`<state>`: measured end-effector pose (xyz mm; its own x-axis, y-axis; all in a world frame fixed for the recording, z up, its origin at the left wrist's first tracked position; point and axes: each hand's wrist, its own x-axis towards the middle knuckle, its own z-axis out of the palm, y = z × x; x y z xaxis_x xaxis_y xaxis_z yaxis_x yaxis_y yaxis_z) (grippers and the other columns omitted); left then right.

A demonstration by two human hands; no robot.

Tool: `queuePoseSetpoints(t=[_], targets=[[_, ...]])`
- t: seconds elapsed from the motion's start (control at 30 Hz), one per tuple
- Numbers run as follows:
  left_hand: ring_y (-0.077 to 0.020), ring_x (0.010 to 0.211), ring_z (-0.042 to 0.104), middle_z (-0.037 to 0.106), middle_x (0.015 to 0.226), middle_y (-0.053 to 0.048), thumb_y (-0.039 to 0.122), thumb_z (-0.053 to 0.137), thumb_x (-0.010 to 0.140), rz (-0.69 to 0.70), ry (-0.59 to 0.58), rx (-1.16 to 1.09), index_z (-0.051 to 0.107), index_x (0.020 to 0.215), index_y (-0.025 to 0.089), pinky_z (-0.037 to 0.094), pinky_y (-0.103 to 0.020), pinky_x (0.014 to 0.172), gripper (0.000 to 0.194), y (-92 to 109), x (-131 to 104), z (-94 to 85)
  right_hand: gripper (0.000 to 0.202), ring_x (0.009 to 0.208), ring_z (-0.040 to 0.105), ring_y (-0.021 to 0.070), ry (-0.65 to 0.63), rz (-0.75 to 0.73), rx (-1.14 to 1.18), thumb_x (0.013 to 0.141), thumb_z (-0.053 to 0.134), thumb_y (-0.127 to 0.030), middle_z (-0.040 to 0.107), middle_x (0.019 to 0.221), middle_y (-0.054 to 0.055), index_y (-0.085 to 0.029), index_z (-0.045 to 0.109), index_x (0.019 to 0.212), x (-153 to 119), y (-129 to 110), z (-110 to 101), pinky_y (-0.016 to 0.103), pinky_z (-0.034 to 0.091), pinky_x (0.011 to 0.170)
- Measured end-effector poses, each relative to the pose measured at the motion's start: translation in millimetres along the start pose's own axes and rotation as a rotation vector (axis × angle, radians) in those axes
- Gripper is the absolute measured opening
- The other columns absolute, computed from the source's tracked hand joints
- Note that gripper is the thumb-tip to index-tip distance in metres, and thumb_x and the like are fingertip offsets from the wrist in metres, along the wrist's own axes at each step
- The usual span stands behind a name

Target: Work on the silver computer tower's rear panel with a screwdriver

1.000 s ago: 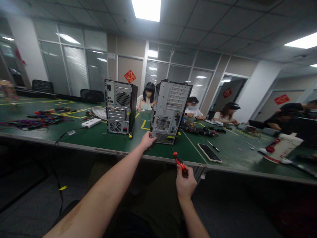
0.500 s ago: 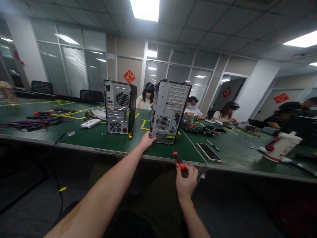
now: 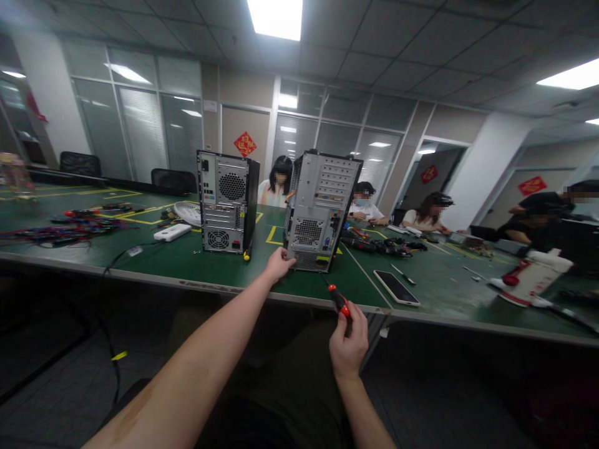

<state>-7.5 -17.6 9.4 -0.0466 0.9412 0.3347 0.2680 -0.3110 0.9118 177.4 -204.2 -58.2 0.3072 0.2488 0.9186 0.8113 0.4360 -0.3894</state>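
A grey computer case (image 3: pixel 309 209) stands upright on the green table, its back panel facing me. My left hand (image 3: pixel 277 264) grips its lower left edge, thumb on the panel and the other fingers mostly hidden at the side. In my right hand (image 3: pixel 349 340) is a red and black screwdriver (image 3: pixel 337 300), held by the handle end between thumb and fingers. The shaft points up and away, to the bottom edge of the case; whether the tip touches a screw is too small to tell. A second computer case (image 3: pixel 226 206) stands to the left.
A phone (image 3: pixel 395 287) and a pen-like tool (image 3: pixel 403 274) lie right of the case, a white jug-like container (image 3: pixel 533 276) farther right. Bundled cables (image 3: pixel 384 243) lie behind. At left are a white power strip (image 3: pixel 172 232), a basket (image 3: pixel 187 213) and loose wires (image 3: pixel 65 229). Several people sit across.
My right hand has shifted slightly, its fingers changing position around the screwdriver's handle end. My left hand and both cases have stayed in place.
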Motion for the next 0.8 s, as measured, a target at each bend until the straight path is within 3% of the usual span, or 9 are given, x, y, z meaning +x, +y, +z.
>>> queuePoseSetpoints(t=[0.13,0.37,0.57,0.8], targets=[[-0.0125,0.069,0.051,0.057,0.075,0.003,0.02,0.076,0.075,-0.023,0.0,0.006,0.055,0.082,0.019,0.039,-0.026,0.069,0.022,2.5,-1.6,-1.3,0.027,0.1,0.066,0.024,0.026,0.01,-0.017,0.094,0.064,-0.035,0.068,0.103,0.015,-0.014,0.067,0.11,-0.1,2.1,-0.3,0.039,0.054,0.088],[-0.0118,0.067,0.05,0.057,0.075,0.003,0.019,0.075,0.076,-0.005,-0.007,-0.004,0.055,0.083,0.019,0.039,-0.025,0.067,0.021,1.2,-1.2,-1.7,0.03,0.114,0.064,0.0241,-0.018,-0.027,-0.016,0.101,0.049,-0.028,0.066,0.12,0.016,-0.017,0.066,0.124,1.1,-4.2,-2.1,0.043,0.052,0.097],[-0.0119,0.067,0.05,0.056,0.074,0.003,0.019,0.076,0.074,-0.003,-0.005,-0.026,0.054,0.081,0.019,0.04,-0.025,0.07,0.023,0.7,-0.9,-1.6,0.025,0.093,0.067,0.0226,0.004,-0.022,-0.019,0.092,0.067,-0.036,0.07,0.098,0.012,-0.015,0.069,0.106,0.6,-1.1,-3.1,0.039,0.057,0.084],[-0.0124,0.07,0.051,0.058,0.077,0.002,0.019,0.074,0.076,-0.005,-0.012,0.003,0.054,0.083,0.019,0.039,-0.025,0.068,0.021,-0.1,-0.4,-1.5,0.03,0.115,0.064,0.0238,-0.017,-0.034,-0.02,0.101,0.049,-0.026,0.067,0.121,0.016,-0.016,0.065,0.124,0.4,-3.6,-1.7,0.043,0.052,0.098]])
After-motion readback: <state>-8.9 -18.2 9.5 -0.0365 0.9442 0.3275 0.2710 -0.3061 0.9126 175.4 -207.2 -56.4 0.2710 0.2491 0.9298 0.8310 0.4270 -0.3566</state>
